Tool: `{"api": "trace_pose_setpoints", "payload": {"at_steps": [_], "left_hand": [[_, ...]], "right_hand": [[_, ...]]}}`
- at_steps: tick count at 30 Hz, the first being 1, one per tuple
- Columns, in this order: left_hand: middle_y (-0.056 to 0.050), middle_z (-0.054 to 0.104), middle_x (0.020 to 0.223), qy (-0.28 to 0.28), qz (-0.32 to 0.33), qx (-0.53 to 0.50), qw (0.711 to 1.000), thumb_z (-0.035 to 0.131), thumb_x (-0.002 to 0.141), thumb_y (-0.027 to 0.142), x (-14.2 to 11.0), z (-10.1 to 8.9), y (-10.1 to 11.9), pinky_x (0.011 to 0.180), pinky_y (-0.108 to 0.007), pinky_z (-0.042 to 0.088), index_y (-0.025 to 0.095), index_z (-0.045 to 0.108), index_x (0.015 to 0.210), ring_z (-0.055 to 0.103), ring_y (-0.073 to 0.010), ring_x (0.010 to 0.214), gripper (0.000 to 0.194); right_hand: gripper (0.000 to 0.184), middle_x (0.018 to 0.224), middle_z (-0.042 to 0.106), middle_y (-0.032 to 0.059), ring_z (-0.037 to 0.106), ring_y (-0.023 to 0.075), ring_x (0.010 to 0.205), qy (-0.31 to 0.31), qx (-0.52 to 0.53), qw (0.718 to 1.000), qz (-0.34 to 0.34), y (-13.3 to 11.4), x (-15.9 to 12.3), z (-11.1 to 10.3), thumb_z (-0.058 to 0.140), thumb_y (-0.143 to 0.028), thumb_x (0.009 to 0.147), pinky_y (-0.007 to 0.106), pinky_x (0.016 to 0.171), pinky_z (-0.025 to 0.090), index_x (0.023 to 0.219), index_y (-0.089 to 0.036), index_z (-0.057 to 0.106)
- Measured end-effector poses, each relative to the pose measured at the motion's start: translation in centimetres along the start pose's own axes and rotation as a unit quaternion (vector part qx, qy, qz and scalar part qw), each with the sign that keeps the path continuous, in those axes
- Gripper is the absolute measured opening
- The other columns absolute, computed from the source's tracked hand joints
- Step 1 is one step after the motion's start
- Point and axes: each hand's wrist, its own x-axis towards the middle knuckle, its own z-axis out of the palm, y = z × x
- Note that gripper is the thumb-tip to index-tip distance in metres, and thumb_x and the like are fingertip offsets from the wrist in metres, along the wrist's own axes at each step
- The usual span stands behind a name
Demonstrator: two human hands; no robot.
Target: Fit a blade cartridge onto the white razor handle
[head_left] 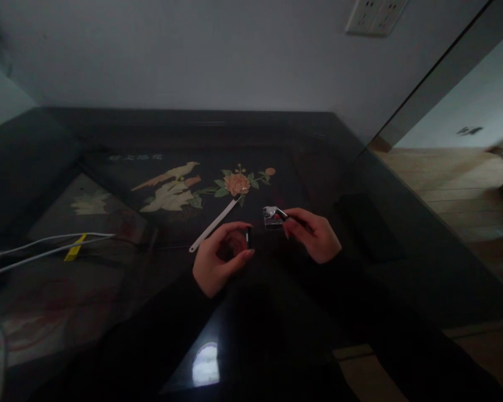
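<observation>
My left hand [220, 257] pinches a small dark flat object [247, 237] between thumb and forefinger, just above the dark glossy table [109, 290]. A little to the right, my right hand [314, 234] grips a thin dark tool [281, 214] whose tip touches a small shiny silver piece [272, 218] on the table. The two hands are a few centimetres apart. Both sleeves are black. In the dim light I cannot tell exactly what the dark object is.
A white flat stick [214, 224] lies on the table just beyond my left hand. White cables [46, 245] with a yellow tag [74, 248] run in from the left. The tabletop carries a bird-and-flower inlay [201, 184]. A wall socket [375, 15] is above; wooden floor [444, 178] lies to the right.
</observation>
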Motion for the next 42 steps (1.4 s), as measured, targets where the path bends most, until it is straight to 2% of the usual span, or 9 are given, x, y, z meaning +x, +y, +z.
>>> {"api": "trace_pose_setpoints", "payload": {"at_steps": [3, 6, 11, 22, 30, 42], "left_hand": [[0.001, 0.061, 0.072, 0.009, 0.025, 0.002, 1.0, 0.072, 0.072, 0.024, -0.2, 0.0, 0.0, 0.057, -0.022, 0.046, 0.015, 0.059, 0.105, 0.054, -0.0106, 0.06, 0.037], [0.0, 0.062, 0.074, 0.024, 0.052, 0.0, 0.998, 0.072, 0.072, 0.02, -0.4, 0.0, -0.2, 0.059, -0.022, 0.048, 0.016, 0.059, 0.107, 0.056, -0.0111, 0.062, 0.038], [-0.001, 0.066, 0.079, 0.027, 0.076, 0.001, 0.997, 0.073, 0.072, 0.018, -0.7, 0.1, -0.3, 0.061, -0.023, 0.048, 0.017, 0.059, 0.112, 0.059, -0.0116, 0.065, 0.042], [-0.001, 0.066, 0.082, 0.0, 0.091, 0.024, 0.996, 0.071, 0.075, 0.018, -1.2, 0.0, -0.4, 0.064, -0.022, 0.048, 0.017, 0.059, 0.118, 0.058, -0.011, 0.067, 0.044], [-0.002, 0.067, 0.082, 0.004, 0.08, 0.028, 0.996, 0.072, 0.074, 0.02, -1.2, 0.0, -0.5, 0.063, -0.024, 0.048, 0.017, 0.06, 0.116, 0.059, -0.0125, 0.067, 0.045], [-0.002, 0.068, 0.081, -0.001, 0.098, 0.05, 0.994, 0.072, 0.075, 0.02, -1.1, -0.1, -0.4, 0.063, -0.023, 0.049, 0.017, 0.059, 0.116, 0.06, -0.0116, 0.067, 0.044]], "right_hand": [[0.023, 0.076, 0.067, 0.0029, 0.061, 0.0135, 0.066, -0.007, -0.033, 0.999, -0.032, -0.1, -0.4, 0.2, 0.054, -0.036, 0.09, 0.025, 0.06, 0.047, 0.096, -0.017, 0.066], [0.018, 0.086, 0.07, 0.0054, 0.065, 0.0163, 0.077, -0.034, -0.054, 0.993, -0.098, -0.3, -0.8, 0.5, 0.053, -0.03, 0.09, 0.028, 0.069, 0.05, 0.096, -0.018, 0.066], [0.017, 0.088, 0.071, 0.0058, 0.066, 0.0166, 0.081, -0.05, -0.078, 0.983, -0.157, -0.5, -0.9, 0.6, 0.051, -0.027, 0.092, 0.029, 0.073, 0.051, 0.097, -0.019, 0.065], [0.021, 0.088, 0.07, 0.0067, 0.066, 0.0176, 0.082, -0.054, -0.094, 0.978, -0.177, -0.1, -1.0, 0.6, 0.051, -0.029, 0.092, 0.03, 0.074, 0.051, 0.101, -0.019, 0.066], [0.022, 0.089, 0.07, 0.0063, 0.065, 0.0176, 0.081, -0.072, -0.098, 0.976, -0.18, -0.1, -1.0, 0.4, 0.05, -0.029, 0.093, 0.031, 0.074, 0.051, 0.103, -0.02, 0.067], [0.022, 0.091, 0.07, 0.0067, 0.065, 0.0172, 0.083, -0.059, -0.111, 0.973, -0.193, 0.0, -1.0, 0.4, 0.05, -0.027, 0.093, 0.031, 0.075, 0.052, 0.104, -0.02, 0.067]]}}
